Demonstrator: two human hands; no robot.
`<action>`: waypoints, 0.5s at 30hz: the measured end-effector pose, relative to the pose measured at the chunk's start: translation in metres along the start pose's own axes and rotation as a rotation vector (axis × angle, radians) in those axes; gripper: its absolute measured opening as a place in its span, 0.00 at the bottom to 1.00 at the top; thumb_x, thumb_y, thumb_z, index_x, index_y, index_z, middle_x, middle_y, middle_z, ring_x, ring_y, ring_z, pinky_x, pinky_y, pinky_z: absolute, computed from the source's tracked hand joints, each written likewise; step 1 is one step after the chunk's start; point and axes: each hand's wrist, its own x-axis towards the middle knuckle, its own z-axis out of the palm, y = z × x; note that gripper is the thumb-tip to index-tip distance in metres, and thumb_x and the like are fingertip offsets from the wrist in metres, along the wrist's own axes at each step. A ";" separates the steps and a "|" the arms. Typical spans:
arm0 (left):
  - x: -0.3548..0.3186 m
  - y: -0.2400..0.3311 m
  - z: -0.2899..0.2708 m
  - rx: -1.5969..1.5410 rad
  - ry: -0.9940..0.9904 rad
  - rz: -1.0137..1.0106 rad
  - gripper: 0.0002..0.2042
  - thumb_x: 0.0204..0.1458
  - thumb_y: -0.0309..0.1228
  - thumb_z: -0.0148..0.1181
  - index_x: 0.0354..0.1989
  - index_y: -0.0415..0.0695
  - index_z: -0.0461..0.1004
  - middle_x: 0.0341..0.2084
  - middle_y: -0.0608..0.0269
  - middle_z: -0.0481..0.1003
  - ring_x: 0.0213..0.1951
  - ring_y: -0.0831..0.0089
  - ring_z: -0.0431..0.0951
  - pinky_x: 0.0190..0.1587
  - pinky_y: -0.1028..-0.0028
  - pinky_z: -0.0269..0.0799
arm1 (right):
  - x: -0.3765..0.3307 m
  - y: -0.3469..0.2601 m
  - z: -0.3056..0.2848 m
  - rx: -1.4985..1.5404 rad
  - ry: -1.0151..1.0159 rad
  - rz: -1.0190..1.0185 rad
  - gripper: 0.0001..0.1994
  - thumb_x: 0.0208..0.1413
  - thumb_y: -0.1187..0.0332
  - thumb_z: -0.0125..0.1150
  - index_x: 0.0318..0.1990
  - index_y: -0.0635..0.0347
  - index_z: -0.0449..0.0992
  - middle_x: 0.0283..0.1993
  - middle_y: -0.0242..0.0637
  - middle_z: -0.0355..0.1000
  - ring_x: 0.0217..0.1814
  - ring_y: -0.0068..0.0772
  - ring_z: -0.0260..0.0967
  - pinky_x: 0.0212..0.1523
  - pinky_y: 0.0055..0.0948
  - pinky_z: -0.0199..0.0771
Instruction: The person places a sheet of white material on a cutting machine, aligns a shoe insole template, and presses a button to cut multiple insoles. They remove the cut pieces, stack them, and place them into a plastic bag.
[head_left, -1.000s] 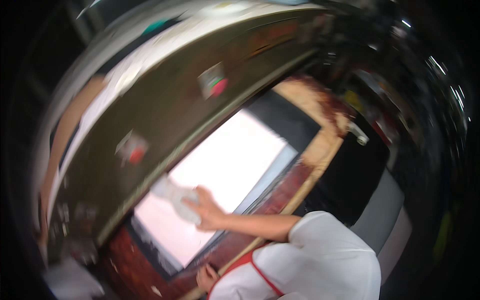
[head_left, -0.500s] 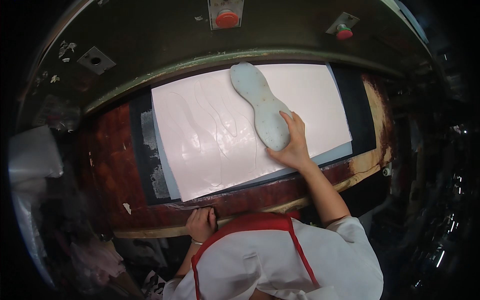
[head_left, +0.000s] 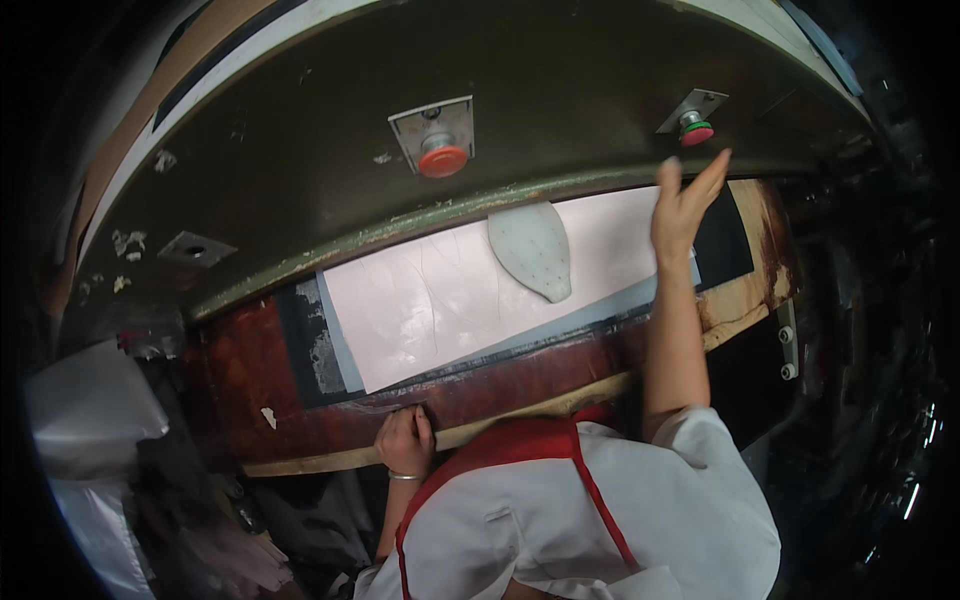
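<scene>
My right hand (head_left: 684,212) is raised over the right end of a pale pink sheet (head_left: 420,310), fingers stretched out and empty. Its fingertips are just below a red push button with a green ring (head_left: 695,131), seemingly apart from it. On the sheet lies a pale blue-green, sole-shaped plate (head_left: 530,250), its narrow end toward me. The machine's edge hides the plate's far part. Faint curved outlines mark the sheet left of it. At the table's front edge my left hand (head_left: 404,441) rests with fingers curled in, and nothing shows in it.
A dark green machine beam (head_left: 320,130) spans the far side, carrying a larger red button (head_left: 442,160). Under the pink sheet lie a light blue sheet (head_left: 590,317) and a black mat (head_left: 727,240) on a reddish-brown table (head_left: 240,350). Clear plastic (head_left: 95,400) hangs at left.
My right hand has let go of the sole-shaped plate and moved right and up toward the button. The plate now lies turned. The machine beam covers more of the sheet; my left hand stays put.
</scene>
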 end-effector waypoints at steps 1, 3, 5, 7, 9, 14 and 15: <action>0.014 0.000 -0.003 0.003 0.000 0.006 0.06 0.49 0.27 0.57 0.22 0.42 0.72 0.17 0.54 0.70 0.20 0.55 0.71 0.24 0.61 0.68 | 0.028 0.001 0.004 -0.051 0.013 -0.009 0.41 0.60 0.53 0.51 0.66 0.78 0.39 0.69 0.68 0.36 0.73 0.63 0.33 0.70 0.46 0.33; 0.043 0.002 -0.006 -0.007 0.008 -0.033 0.07 0.49 0.27 0.57 0.20 0.42 0.72 0.15 0.54 0.68 0.19 0.54 0.70 0.23 0.60 0.66 | 0.057 -0.002 0.024 -0.111 -0.048 -0.089 0.45 0.59 0.51 0.50 0.65 0.82 0.33 0.69 0.72 0.31 0.73 0.66 0.28 0.70 0.50 0.29; 0.070 0.005 -0.007 -0.016 0.035 -0.053 0.09 0.49 0.27 0.57 0.18 0.42 0.69 0.13 0.54 0.67 0.18 0.54 0.69 0.22 0.59 0.64 | 0.064 -0.002 0.034 -0.113 -0.047 -0.080 0.46 0.59 0.51 0.51 0.64 0.83 0.31 0.69 0.72 0.30 0.73 0.66 0.26 0.70 0.50 0.28; 0.097 0.004 -0.007 -0.027 0.057 -0.075 0.09 0.49 0.27 0.57 0.18 0.41 0.69 0.13 0.54 0.67 0.18 0.54 0.69 0.22 0.59 0.64 | 0.062 -0.001 0.042 -0.049 -0.013 -0.074 0.47 0.58 0.51 0.52 0.65 0.81 0.30 0.69 0.71 0.29 0.73 0.66 0.26 0.70 0.50 0.27; 0.116 0.002 -0.009 0.001 0.038 -0.072 0.09 0.51 0.28 0.56 0.20 0.41 0.70 0.15 0.53 0.68 0.20 0.53 0.70 0.24 0.59 0.65 | 0.059 0.003 0.043 -0.086 -0.056 -0.053 0.47 0.58 0.52 0.53 0.66 0.78 0.29 0.70 0.69 0.29 0.74 0.64 0.25 0.70 0.51 0.27; 0.132 -0.002 -0.012 0.016 0.013 -0.018 0.09 0.52 0.29 0.55 0.21 0.39 0.70 0.18 0.50 0.70 0.23 0.50 0.71 0.26 0.58 0.66 | 0.037 0.006 0.012 -0.034 -0.169 0.003 0.45 0.57 0.58 0.56 0.67 0.74 0.30 0.70 0.67 0.35 0.73 0.60 0.35 0.69 0.45 0.38; 0.134 -0.003 -0.011 0.009 0.028 0.004 0.09 0.52 0.29 0.55 0.21 0.39 0.70 0.19 0.49 0.70 0.23 0.50 0.71 0.26 0.58 0.66 | 0.027 0.005 0.004 -0.006 -0.198 0.008 0.45 0.57 0.60 0.57 0.67 0.73 0.31 0.69 0.67 0.38 0.72 0.60 0.39 0.69 0.44 0.42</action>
